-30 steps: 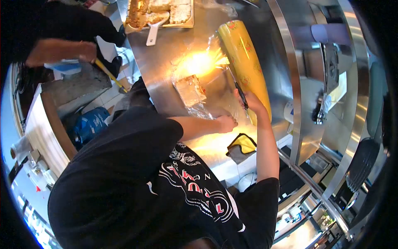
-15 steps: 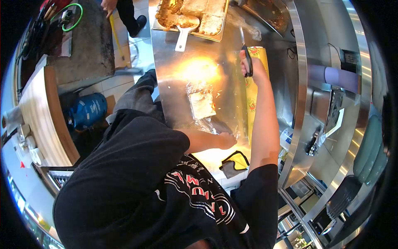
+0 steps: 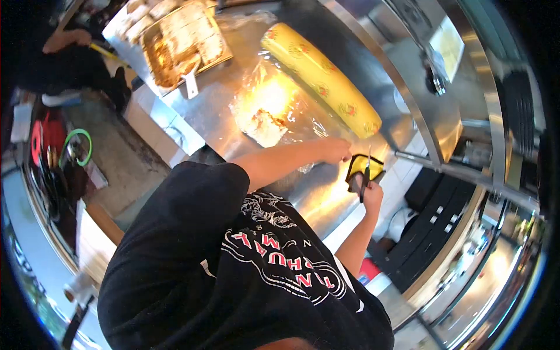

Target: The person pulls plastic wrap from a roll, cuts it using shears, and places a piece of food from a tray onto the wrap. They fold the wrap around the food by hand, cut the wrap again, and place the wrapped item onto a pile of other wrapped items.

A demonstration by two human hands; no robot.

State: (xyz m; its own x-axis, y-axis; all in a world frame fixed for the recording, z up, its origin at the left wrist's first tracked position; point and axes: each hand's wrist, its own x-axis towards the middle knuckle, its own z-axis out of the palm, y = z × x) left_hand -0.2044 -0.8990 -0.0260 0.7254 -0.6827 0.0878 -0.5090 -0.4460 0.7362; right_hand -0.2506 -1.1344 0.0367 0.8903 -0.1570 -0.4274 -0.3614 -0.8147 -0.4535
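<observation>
A square slice of layered food (image 3: 265, 128) lies on clear plastic wrap (image 3: 312, 119) spread over the steel table. Beside it, the large yellow roll (image 3: 321, 79) with printed marks rests at a slant. My left hand (image 3: 337, 150) is closed at the near edge of the wrap and seems to pinch it. Close to the table's near right edge, my right hand (image 3: 371, 195) grips a knife (image 3: 366, 175) by its black handle, blade pointing away from me. A yellow and grey item with black edging (image 3: 361, 167) sits just behind the knife.
A metal tray (image 3: 227, 55) of sliced layered food stands at the far left, a white spatula (image 3: 191, 84) in it. Steel shelf posts (image 3: 408, 99) rise on the right. Another person's hand (image 3: 67, 41) holds a yellow stick at upper left.
The knife in my right hand has come back from the far side of the table toward me. My view has turned, and the yellow roll now lies slanted. My left hand stays by the wrap.
</observation>
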